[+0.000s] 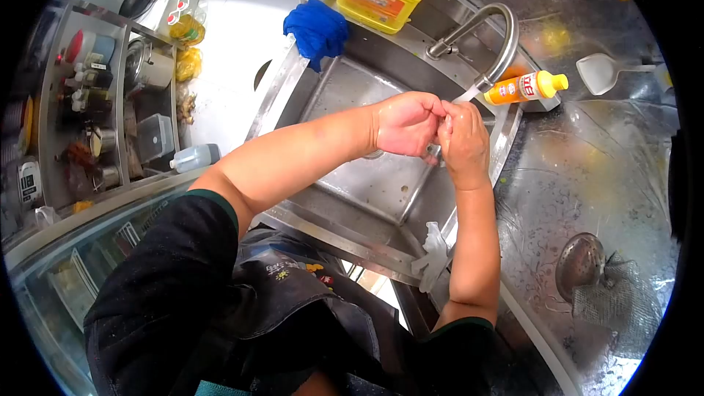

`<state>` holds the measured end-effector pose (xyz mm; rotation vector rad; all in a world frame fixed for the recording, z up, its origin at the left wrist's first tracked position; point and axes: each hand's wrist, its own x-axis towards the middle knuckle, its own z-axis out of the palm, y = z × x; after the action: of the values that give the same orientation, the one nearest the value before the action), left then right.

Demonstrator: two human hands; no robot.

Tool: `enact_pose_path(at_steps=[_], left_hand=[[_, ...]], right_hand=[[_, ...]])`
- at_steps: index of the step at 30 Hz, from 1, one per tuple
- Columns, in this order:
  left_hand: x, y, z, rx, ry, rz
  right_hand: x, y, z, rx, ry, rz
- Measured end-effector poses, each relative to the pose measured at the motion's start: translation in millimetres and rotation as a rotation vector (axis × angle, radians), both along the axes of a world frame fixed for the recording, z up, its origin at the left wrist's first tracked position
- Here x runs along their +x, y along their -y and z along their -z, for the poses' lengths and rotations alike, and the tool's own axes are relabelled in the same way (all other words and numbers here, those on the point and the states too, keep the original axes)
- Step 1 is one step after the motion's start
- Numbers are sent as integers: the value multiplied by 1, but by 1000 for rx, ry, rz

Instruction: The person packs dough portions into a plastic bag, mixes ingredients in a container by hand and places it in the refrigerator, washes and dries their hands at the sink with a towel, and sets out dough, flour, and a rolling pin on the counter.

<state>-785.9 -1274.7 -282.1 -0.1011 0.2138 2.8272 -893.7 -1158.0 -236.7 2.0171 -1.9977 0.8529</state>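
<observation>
My left hand (411, 125) is turned palm up over the sink (352, 183), its fingers curled in. My right hand (466, 143) meets it from the right, fingers bent and closed against the left fingertips. Whatever may be between them is hidden. Just above my hands, the curved faucet (506, 40) ends in a pale stream of water that reaches them. Close to my right hand, an orange bottle with a yellow cap (524, 88) lies on its side by the sink rim.
A yellow pump jug (378, 0) and a blue cloth (317, 29) sit along the sink's far edge. White gloves (433, 257) hang at the near rim. On the right counter lie a white spatula (601, 73), a perforated ladle (579, 264) and grey mesh (620, 304). Shelves (114, 103) stand left.
</observation>
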Motion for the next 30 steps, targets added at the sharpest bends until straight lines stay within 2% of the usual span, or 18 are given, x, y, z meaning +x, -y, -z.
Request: enact_pose_path(at_steps=[9,12,15,18,21,24,27,28,30], left_hand=[[1,-15,-10,50,-68,-84],[-1,-18,-8,57,-85,-88],[-1,-19,-4,63,-113,-102],[-3,-19,-4,18,-150,-135],[-3,-19,-10,-8,-117,-168],[-1,-17,2,-6,-123,-144],[-9,-18,11,-133,-50,-139],[-10,-27,4,-353,40,-233],[-21,-29,15,-736,-40,-490]], right_hand=[[-3,-4,1,26,123,-39],[-1,-7,1,101,358,23],[2,-10,0,168,724,109],[-2,-7,10,107,824,111],[-3,-3,20,91,1143,108],[-3,-2,21,141,1182,155],[7,-4,12,197,1385,301],[10,-4,20,66,1320,297],[17,-3,33,-156,1654,209]])
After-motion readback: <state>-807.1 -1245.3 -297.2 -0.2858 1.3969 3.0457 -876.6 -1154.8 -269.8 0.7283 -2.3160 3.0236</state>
